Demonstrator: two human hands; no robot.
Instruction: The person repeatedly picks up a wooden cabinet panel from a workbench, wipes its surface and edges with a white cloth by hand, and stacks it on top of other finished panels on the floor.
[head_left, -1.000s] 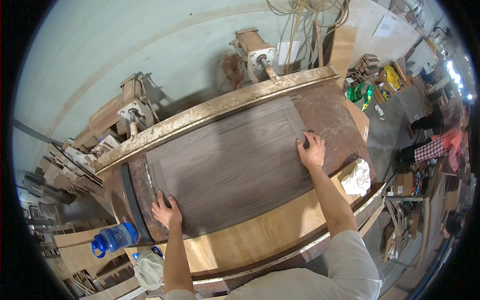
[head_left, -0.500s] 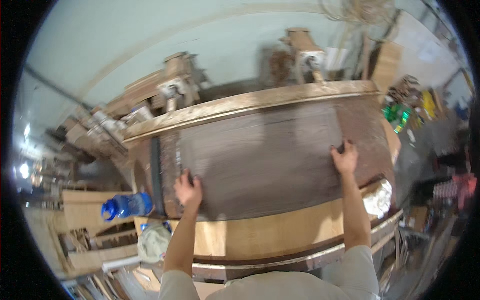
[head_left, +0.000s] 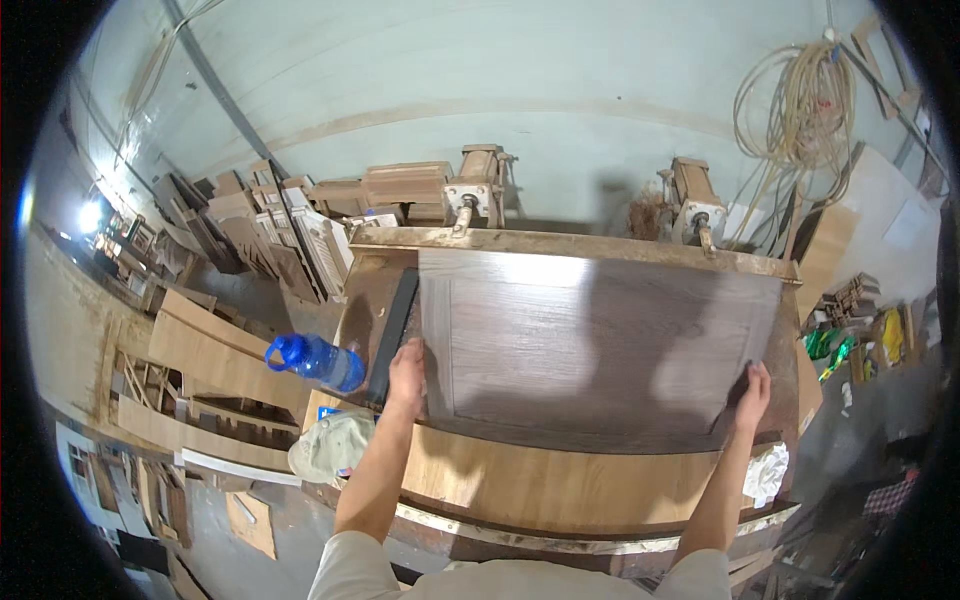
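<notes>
A grey-brown wood-grain door panel [head_left: 560, 350] with a raised frame spans most of the workbench before me. Its far edge meets or slightly overlaps the long rail [head_left: 590, 245] at the back. My left hand [head_left: 407, 375] grips the panel's left edge near the front corner, fingers partly hidden. At the opposite edge, my right hand [head_left: 755, 395] is curled round the side, with its fingers partly under the panel. The panel seems a little raised from the bench, though its underside is hidden. Beside my left hand lies a dark straight bar [head_left: 393, 335].
Left of the bar lies a blue water bottle [head_left: 318, 362], with a pale cap [head_left: 333, 445] nearer me. A light wood board [head_left: 560, 485] runs along the front. White crumpled material [head_left: 766, 474] sits at the right. Two clamp cylinders [head_left: 478, 190] stand behind the rail.
My view has turned, so the bench sits lower and further right. The panel now looks larger against the rail and covers more of the bench, with both hands still at its sides.
</notes>
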